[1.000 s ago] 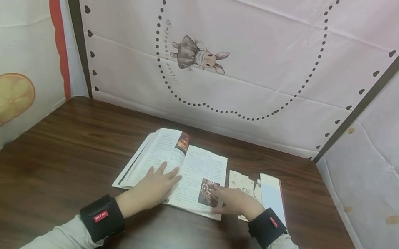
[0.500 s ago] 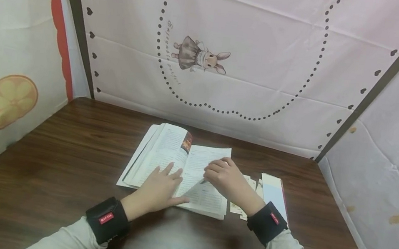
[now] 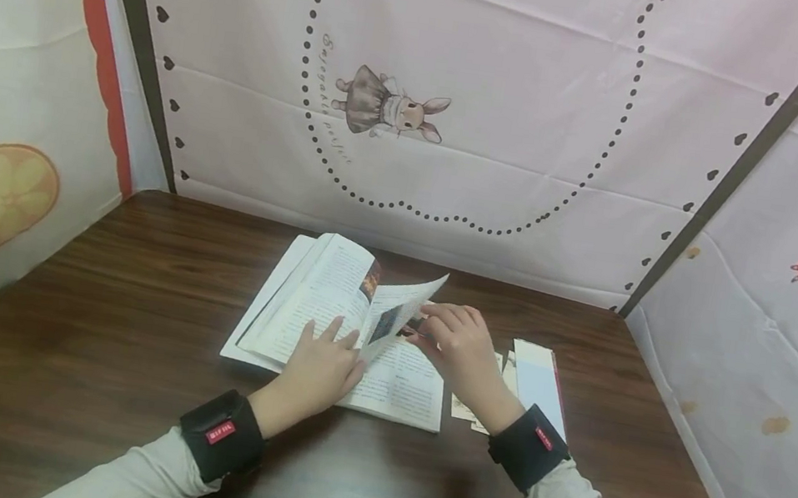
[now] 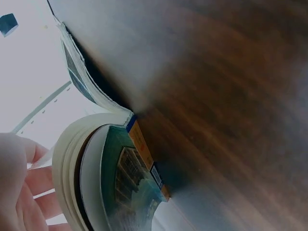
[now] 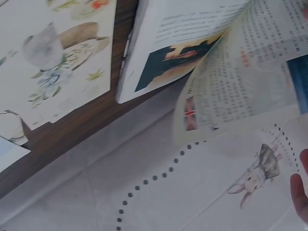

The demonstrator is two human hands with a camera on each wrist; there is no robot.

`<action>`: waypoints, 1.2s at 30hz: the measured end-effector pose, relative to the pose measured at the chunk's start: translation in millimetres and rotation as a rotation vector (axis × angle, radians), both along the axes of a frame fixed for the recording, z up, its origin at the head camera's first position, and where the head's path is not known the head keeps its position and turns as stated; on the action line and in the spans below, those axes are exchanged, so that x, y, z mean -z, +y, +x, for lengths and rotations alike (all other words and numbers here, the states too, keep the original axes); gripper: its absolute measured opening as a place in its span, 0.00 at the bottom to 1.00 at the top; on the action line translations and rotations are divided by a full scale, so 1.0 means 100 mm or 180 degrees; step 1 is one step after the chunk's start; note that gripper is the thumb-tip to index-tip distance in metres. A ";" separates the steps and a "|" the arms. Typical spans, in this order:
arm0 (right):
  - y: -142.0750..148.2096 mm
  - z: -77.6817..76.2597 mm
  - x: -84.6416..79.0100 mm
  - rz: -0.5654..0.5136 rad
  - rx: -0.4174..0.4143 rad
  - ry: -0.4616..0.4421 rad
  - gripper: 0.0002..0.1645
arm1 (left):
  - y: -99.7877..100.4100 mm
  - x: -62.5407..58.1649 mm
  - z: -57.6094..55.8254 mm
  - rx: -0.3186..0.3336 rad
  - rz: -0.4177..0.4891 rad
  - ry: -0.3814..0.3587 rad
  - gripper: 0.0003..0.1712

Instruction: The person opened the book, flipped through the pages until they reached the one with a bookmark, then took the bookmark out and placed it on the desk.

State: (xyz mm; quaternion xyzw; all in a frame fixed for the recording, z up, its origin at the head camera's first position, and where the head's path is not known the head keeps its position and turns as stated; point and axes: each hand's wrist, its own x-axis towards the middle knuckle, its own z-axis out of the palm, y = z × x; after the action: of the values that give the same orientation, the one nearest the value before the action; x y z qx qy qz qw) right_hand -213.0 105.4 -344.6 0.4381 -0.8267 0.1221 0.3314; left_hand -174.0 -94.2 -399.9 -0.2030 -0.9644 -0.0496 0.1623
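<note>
An open book (image 3: 400,384) with printed text and small pictures lies on the table. My left hand (image 3: 320,371) rests on its left-hand pages, fingers spread. The left wrist view shows the fingers (image 4: 41,183) against the thick curved pages, above a green picture cover (image 4: 125,173). One page (image 3: 399,308) stands lifted and bowed from the right side, a picture on it. My right hand (image 3: 463,350) is at its raised edge, thumb and fingers apart. In the right wrist view the page (image 5: 236,86) curves up, with two fingertips (image 5: 299,190) below it, at the frame's edge.
Right of the book lie pale illustrated cards (image 5: 62,62), partly behind my right hand. Beside them is a white and light-blue rectangular piece (image 3: 539,381) with a red edge. Printed cloth walls (image 3: 508,112) enclose the dark wooden table (image 3: 96,310) at the back and sides.
My right hand first reached to the book's lower right, then lifted a page by its edge. That page now stands higher and further left. My left hand stays on the left pages.
</note>
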 end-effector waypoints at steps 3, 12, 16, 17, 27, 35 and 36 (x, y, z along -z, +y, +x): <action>0.06 -0.02 0.06 0.0208 0.0206 -0.0590 0.10 | -0.01 -0.03 -0.01 -0.0139 0.0196 -0.0120 0.19; 0.21 0.05 0.45 0.1691 0.0723 -0.2557 0.49 | -0.05 -0.07 -0.04 -0.0222 0.0514 0.0001 0.18; 0.21 0.06 0.53 0.1761 0.0748 -0.2499 0.49 | -0.06 -0.10 -0.05 -0.0221 0.0717 0.0266 0.19; 0.21 0.05 0.54 0.1777 0.0763 -0.2479 0.47 | -0.06 -0.11 -0.05 -0.0223 0.0792 0.0346 0.19; 0.35 0.02 0.56 0.1758 0.0666 -0.2440 0.39 | -0.18 -0.15 -0.06 0.0188 0.0687 0.0694 0.38; 0.41 -0.01 0.59 0.2317 0.0043 -0.0989 0.10 | -0.16 -0.10 -0.07 0.0981 -0.0609 0.0429 0.34; 0.41 -0.01 0.59 0.2376 -0.0017 -0.0804 0.10 | -0.15 -0.09 -0.07 0.1087 -0.0724 0.0358 0.31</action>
State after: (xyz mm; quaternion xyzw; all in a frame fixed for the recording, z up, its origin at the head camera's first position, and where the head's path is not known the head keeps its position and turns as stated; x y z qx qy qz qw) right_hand -214.0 146.1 -403.8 0.5121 -0.8474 -0.1331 0.0446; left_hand -180.8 -109.1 -391.3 -0.3830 -0.9048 0.0442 0.1811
